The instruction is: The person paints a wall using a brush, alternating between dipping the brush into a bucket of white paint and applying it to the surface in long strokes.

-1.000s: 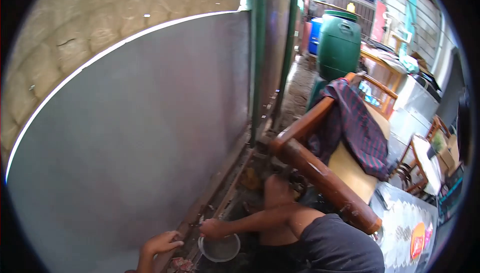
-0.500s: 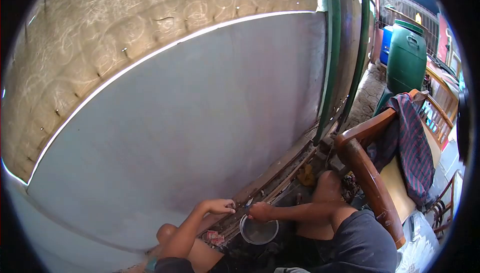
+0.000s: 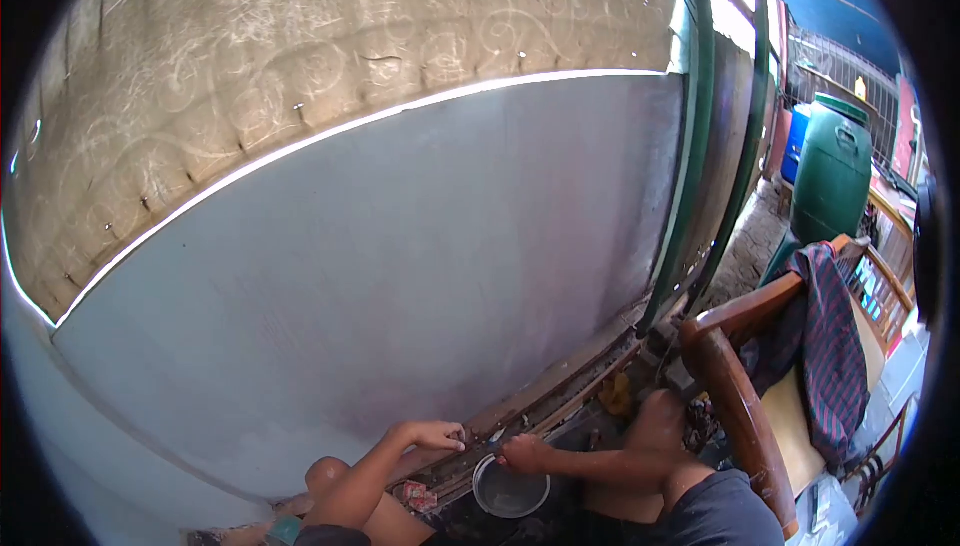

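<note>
Low beside the grey wall panel (image 3: 400, 276), my left hand (image 3: 440, 435) has its fingers curled inward; whatever they hold, if anything, is too small to make out. My right hand (image 3: 523, 454) is closed in a fist at the upper rim of a round, pale-rimmed tub (image 3: 549, 499). Whether it grips that rim or a small object is hidden. The tub sits between my bent legs, its inside greyish and dim. A red and white packet (image 3: 415, 495) lies left of the tub, below my left hand.
A wooden strip (image 3: 590, 386) runs along the wall's foot amid debris. To the right stands a wooden armchair (image 3: 735, 386) with a dark striped cloth (image 3: 832, 356) over it. Green posts (image 3: 697, 146) rise behind, and a green barrel (image 3: 832, 171) stands farther back.
The camera view has tilted upward, so the wall and chair appear lower. Both hands keep nearly the same pose beside the tub.
</note>
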A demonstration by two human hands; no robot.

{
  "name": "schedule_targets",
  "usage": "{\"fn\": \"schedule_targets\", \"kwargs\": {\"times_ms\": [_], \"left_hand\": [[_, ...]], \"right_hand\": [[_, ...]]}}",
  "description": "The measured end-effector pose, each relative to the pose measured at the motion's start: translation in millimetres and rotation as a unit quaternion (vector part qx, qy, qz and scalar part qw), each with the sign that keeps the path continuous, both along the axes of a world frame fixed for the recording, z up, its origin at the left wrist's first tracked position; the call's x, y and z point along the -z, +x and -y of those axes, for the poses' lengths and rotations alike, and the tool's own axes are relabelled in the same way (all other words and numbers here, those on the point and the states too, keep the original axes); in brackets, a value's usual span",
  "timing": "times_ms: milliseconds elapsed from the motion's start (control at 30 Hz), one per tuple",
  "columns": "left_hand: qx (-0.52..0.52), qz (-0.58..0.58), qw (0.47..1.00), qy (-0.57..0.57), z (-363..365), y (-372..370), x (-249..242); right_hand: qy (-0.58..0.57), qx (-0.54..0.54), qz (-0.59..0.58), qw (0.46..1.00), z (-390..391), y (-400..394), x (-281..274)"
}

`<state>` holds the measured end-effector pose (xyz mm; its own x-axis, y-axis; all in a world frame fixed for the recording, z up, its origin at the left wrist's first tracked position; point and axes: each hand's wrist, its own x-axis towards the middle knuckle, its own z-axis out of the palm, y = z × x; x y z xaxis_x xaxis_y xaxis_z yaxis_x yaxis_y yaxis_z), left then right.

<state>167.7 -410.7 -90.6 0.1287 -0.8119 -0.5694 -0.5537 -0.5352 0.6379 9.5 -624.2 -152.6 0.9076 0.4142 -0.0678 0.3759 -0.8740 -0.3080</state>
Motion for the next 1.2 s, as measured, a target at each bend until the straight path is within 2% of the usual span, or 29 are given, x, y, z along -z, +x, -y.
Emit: {"fn": "schedule_targets", "kwargs": {"times_ms": [133, 300, 400, 500, 600, 733, 800, 867, 1000, 1100, 1200], "left_hand": [[-0.018, 0.014, 1.000, -0.018, 2, -14, -23], [-0.010, 0.018, 0.999, -0.030, 0, -8, -4], [0.005, -0.005, 0.998, -0.060, -1, -5, 3], [0.005, 0.005, 0.995, -0.098, 1, -5, -5], [0.000, 0.030, 0.991, -0.128, 0, 0, -2], [-0.005, 0.074, 0.991, -0.111, -3, -1, 1], [-0.020, 0.075, 0.995, -0.060, -2, -13, -25], [-0.036, 0.059, 0.996, -0.058, -4, -15, -17], [-0.037, 0.092, 0.994, -0.040, -10, -15, -14], [-0.061, 0.119, 0.991, 0.010, -14, -24, -42], [-0.067, 0.121, 0.990, -0.008, -22, -25, -40]], "right_hand": [[-0.006, -0.009, -0.037, 0.999, 0, -1, -12], [0.002, 0.009, -0.047, 0.999, -6, -2, -22], [-0.008, 0.021, -0.037, 0.999, -5, 2, 0], [-0.015, 0.005, -0.024, 1.000, -9, 0, -19], [-0.024, 0.047, -0.033, 0.998, -11, 5, -20], [-0.080, 0.057, -0.055, 0.994, -16, 8, -22], [-0.030, 0.036, -0.035, 0.998, -11, 8, -9], [0.008, 0.035, -0.021, 0.999, -10, 11, -8], [-0.014, 0.047, -0.010, 0.999, -8, 13, -16], [0.013, 0.053, -0.052, 0.997, -6, 13, -38], [0.049, 0.047, -0.020, 0.997, 1, 14, -15]]}}
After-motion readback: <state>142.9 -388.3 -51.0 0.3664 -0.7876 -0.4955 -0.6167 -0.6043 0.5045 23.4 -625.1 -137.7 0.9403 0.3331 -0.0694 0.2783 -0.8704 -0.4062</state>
